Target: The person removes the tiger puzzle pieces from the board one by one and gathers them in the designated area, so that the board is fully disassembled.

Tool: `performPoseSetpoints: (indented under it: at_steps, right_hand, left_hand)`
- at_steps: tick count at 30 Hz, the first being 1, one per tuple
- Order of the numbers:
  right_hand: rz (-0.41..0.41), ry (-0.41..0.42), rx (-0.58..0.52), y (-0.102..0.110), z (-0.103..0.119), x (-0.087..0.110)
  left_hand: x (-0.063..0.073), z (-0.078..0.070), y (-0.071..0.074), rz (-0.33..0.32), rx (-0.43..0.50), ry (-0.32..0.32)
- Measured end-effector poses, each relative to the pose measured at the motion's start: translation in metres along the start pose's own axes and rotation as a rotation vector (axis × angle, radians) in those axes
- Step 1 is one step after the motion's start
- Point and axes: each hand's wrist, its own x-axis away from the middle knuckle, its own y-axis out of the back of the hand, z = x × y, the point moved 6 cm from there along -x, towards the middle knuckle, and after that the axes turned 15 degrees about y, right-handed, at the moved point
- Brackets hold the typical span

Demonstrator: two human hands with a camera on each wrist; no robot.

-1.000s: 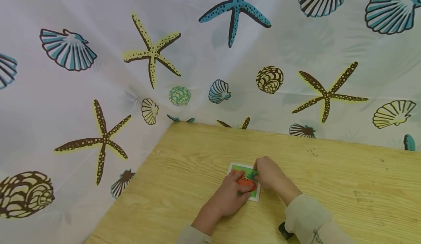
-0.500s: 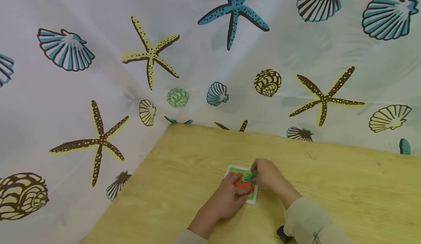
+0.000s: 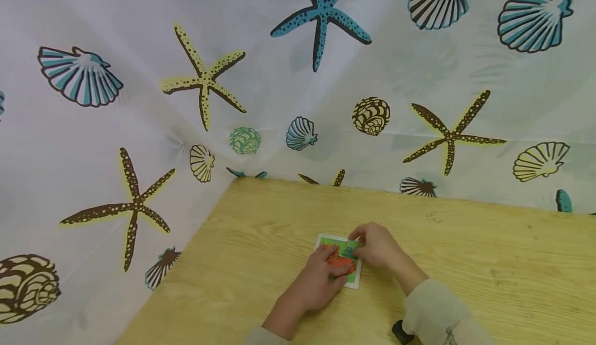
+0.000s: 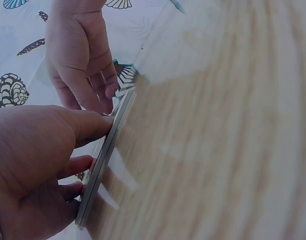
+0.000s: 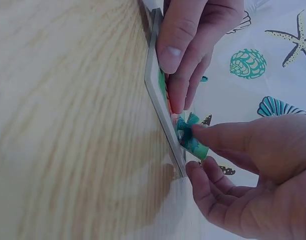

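Note:
A small jigsaw puzzle with a white rim [image 3: 356, 281] and an orange and green picture lies flat on the table. My left hand [image 3: 316, 285] rests on it, its fingers spread over the orange part. At the puzzle's far right corner my right hand [image 3: 376, 244] pinches a green puzzle piece [image 5: 195, 146] between thumb and fingers. In the right wrist view this piece is tilted up, with one end against or close to the puzzle's surface; I cannot tell if it touches. In the left wrist view the puzzle's edge [image 4: 104, 162] shows side-on, with the piece hidden.
The wood-look table [image 3: 465, 262] stretches out around the puzzle. White cloth [image 3: 270, 50] printed with starfish and shells stands behind and along the left side. A small black object [image 3: 402, 332] sits by my right sleeve.
The head view has shifted slightly. My right hand still pinches the green piece at the corner, its fingertips moved a little and more of the piece showing. My left hand stays on the puzzle.

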Motion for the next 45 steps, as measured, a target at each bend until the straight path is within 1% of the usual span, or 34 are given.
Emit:
performPoseSetpoints:
  at_steps: [8, 12, 16, 21, 26, 31, 35, 38, 41, 45]
  right_hand:
    - [-0.087, -0.022, -0.052, 0.007, 0.002, 0.001]
    - [-0.131, -0.043, -0.152, 0.008, 0.0, 0.007]
    - [-0.185, -0.071, -0.245, 0.009, -0.004, 0.016]
    - [-0.215, -0.104, -0.365, 0.007, -0.011, 0.022]
    - [-0.247, -0.143, -0.423, 0.009, -0.021, 0.032]
    - [-0.259, -0.194, -0.421, 0.014, -0.031, 0.045]
    - [-0.264, -0.209, -0.414, 0.018, -0.035, 0.044]
    - [-0.263, -0.217, -0.436, 0.02, -0.036, 0.042]
    - [-0.251, -0.233, -0.442, 0.021, -0.039, 0.042]
    - [-0.243, -0.244, -0.447, 0.023, -0.042, 0.044]
  left_hand:
    - [0.002, 0.009, 0.007, -0.028, 0.014, 0.035]
    - [0.004, 0.012, 0.01, -0.034, 0.032, 0.045]
    - [0.004, 0.013, 0.009, -0.021, 0.04, 0.052]
    - [0.0, 0.012, 0.006, -0.019, 0.024, 0.07]
    - [-0.003, 0.009, 0.0, -0.01, 0.032, 0.087]
    - [-0.003, 0.005, -0.009, 0.008, 0.011, 0.124]
    - [-0.005, 0.005, -0.005, -0.015, 0.005, 0.127]
    - [-0.006, 0.003, -0.002, -0.026, 0.034, 0.129]
    - [-0.007, 0.003, -0.002, -0.026, 0.057, 0.142]
    - [-0.009, 0.004, -0.003, -0.031, 0.055, 0.154]
